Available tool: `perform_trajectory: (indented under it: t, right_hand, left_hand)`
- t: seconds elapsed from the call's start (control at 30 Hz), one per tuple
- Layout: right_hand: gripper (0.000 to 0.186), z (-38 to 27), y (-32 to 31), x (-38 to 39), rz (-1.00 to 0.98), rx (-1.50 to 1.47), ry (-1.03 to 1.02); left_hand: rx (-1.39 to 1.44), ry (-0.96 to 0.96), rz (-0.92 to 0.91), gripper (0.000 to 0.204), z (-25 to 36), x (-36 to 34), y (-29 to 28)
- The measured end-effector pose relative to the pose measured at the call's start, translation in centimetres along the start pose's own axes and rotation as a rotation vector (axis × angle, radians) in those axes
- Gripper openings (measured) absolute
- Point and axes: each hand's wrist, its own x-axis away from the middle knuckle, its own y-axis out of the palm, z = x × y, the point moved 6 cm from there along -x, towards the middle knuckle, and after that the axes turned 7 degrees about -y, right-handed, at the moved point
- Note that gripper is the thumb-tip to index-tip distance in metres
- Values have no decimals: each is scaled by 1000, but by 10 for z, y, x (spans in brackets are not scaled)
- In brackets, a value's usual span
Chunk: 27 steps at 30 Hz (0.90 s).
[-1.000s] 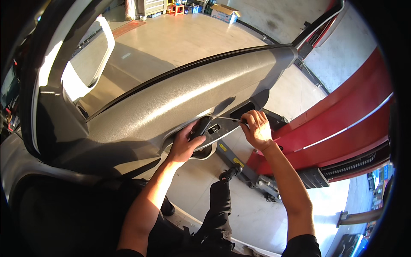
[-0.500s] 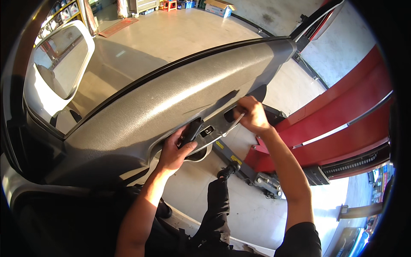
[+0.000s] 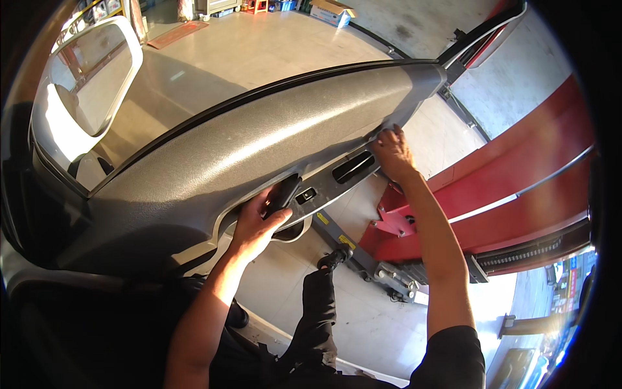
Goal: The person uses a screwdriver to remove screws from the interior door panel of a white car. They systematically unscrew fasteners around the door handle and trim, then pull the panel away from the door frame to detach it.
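The dark grey inner panel of an open car door [image 3: 259,139] spans the view. Along its armrest runs a long grey trim panel [image 3: 326,193] with a small window switch [image 3: 306,195] and an oblong dark opening. My left hand [image 3: 254,223] is closed round a black oblong piece [image 3: 283,193] at the trim panel's left end, thumb on the near side. At the far right end of the trim, my right hand [image 3: 393,152] has its fingers bent over the trim's end, next to the door's edge. Its fingertips are partly hidden.
A white-framed side mirror [image 3: 97,84] is beyond the door at left. Red lift parts [image 3: 505,188] rise close on the right, above a dark lift arm [image 3: 337,233] on the floor. My foot [image 3: 335,257] is beside that arm. A cardboard box [image 3: 332,11] stands far back.
My right hand has moved up and right, from over the opening to the trim's far end, uncovering the opening. The pale slender strip seen below it is no longer distinct. My left hand keeps its hold.
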Motion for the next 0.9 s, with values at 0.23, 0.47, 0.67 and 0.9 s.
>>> perform_trajectory:
  t: [0.23, 0.47, 0.67, 0.9]
  right_hand:
    - [30, -19, 24, 5, 8, -164, 167]
    - [28, -8, 36, 13, -6, -86, 94]
    - [32, -2, 12, 22, 146, -44, 145]
    - [32, -89, 17, 24, 211, -319, -47]
  left_hand:
    - [-10, 105, 44, 64, -4, 0, -7]
    - [62, 53, 35, 65, -5, -1, -3]
    - [50, 24, 23, 68, -6, -4, -1]
    - [-38, 68, -50, 59, 5, -3, -4]
